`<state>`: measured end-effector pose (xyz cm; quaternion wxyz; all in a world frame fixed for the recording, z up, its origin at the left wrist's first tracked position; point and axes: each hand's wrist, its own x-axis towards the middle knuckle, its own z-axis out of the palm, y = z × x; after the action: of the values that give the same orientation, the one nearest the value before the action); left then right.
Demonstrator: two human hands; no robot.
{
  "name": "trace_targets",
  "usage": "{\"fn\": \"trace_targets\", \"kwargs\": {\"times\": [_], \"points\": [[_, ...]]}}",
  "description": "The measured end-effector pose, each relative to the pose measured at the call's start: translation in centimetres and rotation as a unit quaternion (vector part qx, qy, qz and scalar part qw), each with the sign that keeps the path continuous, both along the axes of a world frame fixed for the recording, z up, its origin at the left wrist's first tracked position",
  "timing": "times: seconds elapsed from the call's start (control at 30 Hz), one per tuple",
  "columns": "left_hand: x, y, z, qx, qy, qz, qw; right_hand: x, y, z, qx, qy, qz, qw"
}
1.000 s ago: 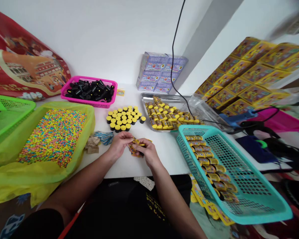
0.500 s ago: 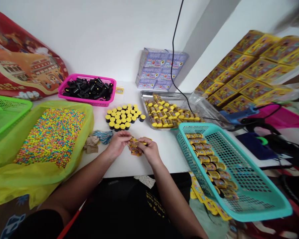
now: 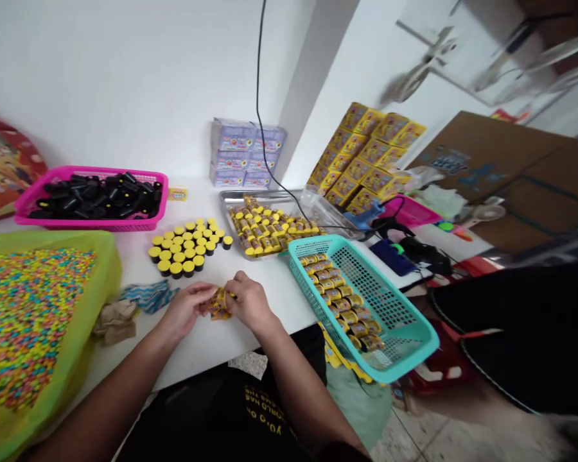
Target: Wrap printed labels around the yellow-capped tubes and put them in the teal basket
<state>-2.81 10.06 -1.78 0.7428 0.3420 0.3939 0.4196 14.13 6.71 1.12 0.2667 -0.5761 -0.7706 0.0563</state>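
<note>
My left hand (image 3: pixel 187 310) and my right hand (image 3: pixel 249 301) meet over the white table's front edge. Both pinch a small yellow and orange printed label (image 3: pixel 218 303) between their fingertips. Whether a tube lies under the label is hidden by the fingers. Just beyond the hands stands a cluster of black tubes with yellow caps (image 3: pixel 185 246). A teal basket (image 3: pixel 404 333) to the right holds a row of labelled tubes (image 3: pixel 340 298).
A pink basket (image 3: pixel 89 224) of black tubes sits far left. Coloured candy beads (image 3: pixel 17 314) fill a yellow-lined bin. A metal tray (image 3: pixel 231 197) holds labelled tubes. Purple boxes (image 3: pixel 243 151), yellow boxes (image 3: pixel 361 154), a black cable (image 3: pixel 259 96), crumpled cloths (image 3: pixel 125 308), a glue gun (image 3: pixel 368 215).
The view has swung to the right and tilted, so everything sits further left in the picture. Both hands stay together on the label, still working it between the fingertips.
</note>
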Motion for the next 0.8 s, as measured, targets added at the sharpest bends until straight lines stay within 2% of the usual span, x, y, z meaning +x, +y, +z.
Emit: {"fn": "trace_targets", "kwargs": {"times": [0.2, 0.37, 0.43, 0.5, 0.6, 0.8], "points": [[0.3, -0.4, -0.2, 0.020, -0.001, -0.006, 1.000, 0.0, -0.2, -0.2, 0.000, 0.041, 0.010, 0.999], [0.2, -0.1, -0.2, -0.023, -0.057, 0.012, 0.998, 0.1, -0.1, -0.4, -0.012, 0.189, 0.008, 0.982], [0.0, 0.2, -0.1, -0.029, -0.071, 0.041, 0.996, 0.4, -0.1, -0.2, -0.049, 0.293, 0.008, 0.955], [-0.1, 0.4, -0.1, -0.039, -0.075, 0.065, 0.994, 0.7, -0.2, 0.1, -0.089, 0.397, -0.002, 0.913], [-0.1, 0.6, -0.2, -0.057, -0.075, 0.078, 0.992, 0.7, -0.7, 0.7, -0.105, 0.501, -0.030, 0.859], [0.0, 0.3, -0.2, -0.061, -0.091, 0.075, 0.991, -0.8, -0.8, 1.0, -0.103, 0.572, -0.059, 0.812]]}}
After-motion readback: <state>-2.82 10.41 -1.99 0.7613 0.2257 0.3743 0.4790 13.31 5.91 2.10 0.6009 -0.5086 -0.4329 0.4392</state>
